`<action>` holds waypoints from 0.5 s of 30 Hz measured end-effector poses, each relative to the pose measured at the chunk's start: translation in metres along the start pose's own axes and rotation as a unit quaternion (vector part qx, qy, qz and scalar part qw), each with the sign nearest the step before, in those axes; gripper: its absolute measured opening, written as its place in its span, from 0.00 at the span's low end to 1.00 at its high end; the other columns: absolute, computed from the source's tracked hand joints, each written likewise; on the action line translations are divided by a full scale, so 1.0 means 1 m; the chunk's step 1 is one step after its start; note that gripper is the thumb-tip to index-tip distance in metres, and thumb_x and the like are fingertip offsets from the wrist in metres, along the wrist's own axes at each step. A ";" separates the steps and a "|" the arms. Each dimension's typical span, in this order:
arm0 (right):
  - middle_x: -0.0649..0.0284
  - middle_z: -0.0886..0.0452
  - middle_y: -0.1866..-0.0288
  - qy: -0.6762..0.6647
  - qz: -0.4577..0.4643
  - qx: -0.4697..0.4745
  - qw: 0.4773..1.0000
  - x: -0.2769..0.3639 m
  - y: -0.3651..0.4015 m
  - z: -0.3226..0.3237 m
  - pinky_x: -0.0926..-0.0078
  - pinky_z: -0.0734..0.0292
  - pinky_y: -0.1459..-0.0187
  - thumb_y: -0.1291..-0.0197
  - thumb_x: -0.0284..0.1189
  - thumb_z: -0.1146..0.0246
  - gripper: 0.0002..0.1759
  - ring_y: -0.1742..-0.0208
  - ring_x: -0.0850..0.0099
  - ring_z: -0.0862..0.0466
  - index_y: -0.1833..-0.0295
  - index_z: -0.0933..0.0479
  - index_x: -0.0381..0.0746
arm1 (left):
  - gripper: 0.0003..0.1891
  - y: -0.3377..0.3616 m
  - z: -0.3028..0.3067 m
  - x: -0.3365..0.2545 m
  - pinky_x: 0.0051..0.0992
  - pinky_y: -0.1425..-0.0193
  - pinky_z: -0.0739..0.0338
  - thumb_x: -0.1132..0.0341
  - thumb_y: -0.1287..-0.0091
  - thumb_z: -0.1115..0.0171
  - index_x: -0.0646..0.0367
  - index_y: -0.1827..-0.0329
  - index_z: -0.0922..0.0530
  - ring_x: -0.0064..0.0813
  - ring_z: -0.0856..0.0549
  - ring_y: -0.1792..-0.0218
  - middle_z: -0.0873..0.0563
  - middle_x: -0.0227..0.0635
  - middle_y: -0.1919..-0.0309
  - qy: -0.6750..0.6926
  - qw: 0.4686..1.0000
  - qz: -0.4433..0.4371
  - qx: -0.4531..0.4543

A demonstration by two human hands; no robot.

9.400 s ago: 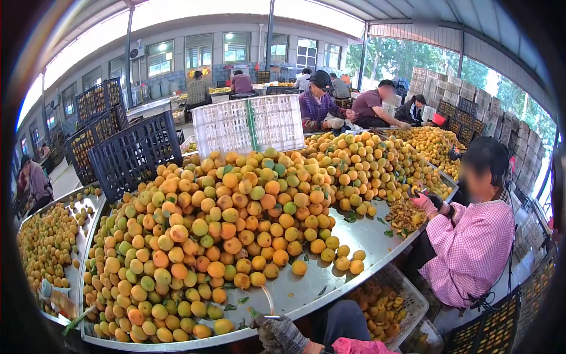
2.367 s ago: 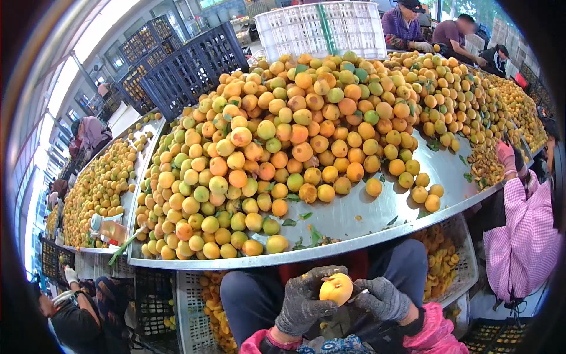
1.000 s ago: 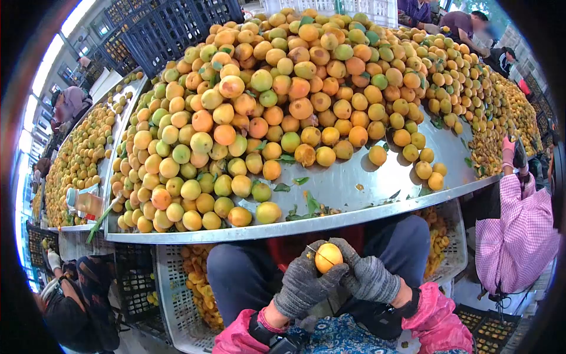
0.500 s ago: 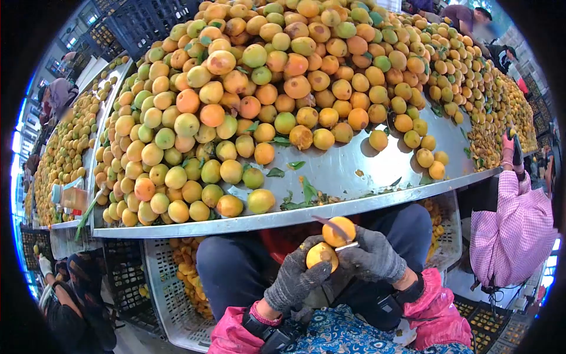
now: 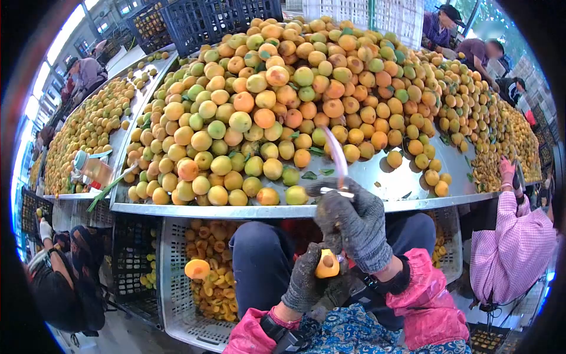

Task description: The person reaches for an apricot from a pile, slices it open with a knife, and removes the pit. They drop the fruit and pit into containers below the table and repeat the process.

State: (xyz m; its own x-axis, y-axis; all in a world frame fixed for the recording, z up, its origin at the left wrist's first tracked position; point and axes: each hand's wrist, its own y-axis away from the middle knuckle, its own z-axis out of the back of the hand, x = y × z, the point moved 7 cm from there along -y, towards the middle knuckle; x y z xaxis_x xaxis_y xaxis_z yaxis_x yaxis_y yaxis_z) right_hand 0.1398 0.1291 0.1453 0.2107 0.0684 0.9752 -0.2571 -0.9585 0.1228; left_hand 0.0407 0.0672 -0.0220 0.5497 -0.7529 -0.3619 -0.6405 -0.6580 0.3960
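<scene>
In the head view, my gloved left hand (image 5: 305, 282) is closed around a cut apricot half (image 5: 327, 264), its yellow cut face turned up with a brown centre showing. Above it, my gloved right hand (image 5: 356, 229) grips a knife (image 5: 336, 152) by the handle, the curved blade pointing up, blurred. Another apricot half (image 5: 197, 269) appears over a white crate (image 5: 177, 295) to the left, seemingly in the air. That crate holds many cut apricot pieces (image 5: 215, 290).
A metal table (image 5: 354, 203) bears a large heap of whole apricots (image 5: 277, 106) before my knees. Dark crates (image 5: 134, 253) stand at lower left. A jar (image 5: 93, 168) is on the left table. A person in a pink checked shirt (image 5: 513, 242) works at right; others are around.
The two apricot halves, together in my hands before, are now apart: one over the left crate, one in my left hand. My right hand has lifted the knife. The view has shifted.
</scene>
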 end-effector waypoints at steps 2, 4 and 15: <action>0.73 0.26 0.77 -0.048 0.017 -0.033 0.998 -0.022 0.002 0.008 0.86 0.35 0.78 0.34 0.35 0.38 0.13 0.79 0.86 0.29 0.52 0.21 0.36 | 0.20 0.009 -0.020 -0.002 0.29 0.49 0.23 0.55 0.24 0.53 0.63 0.45 0.26 0.30 0.18 0.55 0.18 0.40 0.57 0.067 0.996 0.059 0.024; 0.73 0.26 0.78 -0.081 0.021 -0.094 0.992 -0.030 0.007 0.016 0.87 0.36 0.78 0.33 0.34 0.39 0.14 0.79 0.87 0.29 0.54 0.21 0.33 | 0.18 0.010 -0.022 -0.010 0.25 0.53 0.23 0.57 0.24 0.54 0.63 0.50 0.23 0.25 0.17 0.60 0.18 0.38 0.64 -0.146 0.989 -0.032 -0.009; 0.72 0.26 0.81 0.081 0.051 -0.062 0.993 -0.055 0.000 0.027 0.84 0.36 0.79 0.32 0.39 0.42 0.17 0.80 0.86 0.30 0.61 0.18 0.35 | 0.15 -0.002 -0.023 -0.004 0.27 0.56 0.22 0.64 0.34 0.42 0.61 0.48 0.23 0.28 0.16 0.61 0.14 0.37 0.62 -0.282 0.948 -0.140 -0.056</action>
State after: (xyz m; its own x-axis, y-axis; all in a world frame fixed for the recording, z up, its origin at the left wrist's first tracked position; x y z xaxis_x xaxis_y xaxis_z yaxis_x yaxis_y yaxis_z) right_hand 0.1533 0.1184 0.0865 0.0258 0.0251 0.9994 -0.3862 -0.9218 0.0331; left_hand 0.0514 0.0712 -0.0019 0.2954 -0.4430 -0.8465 -0.4340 -0.8516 0.2942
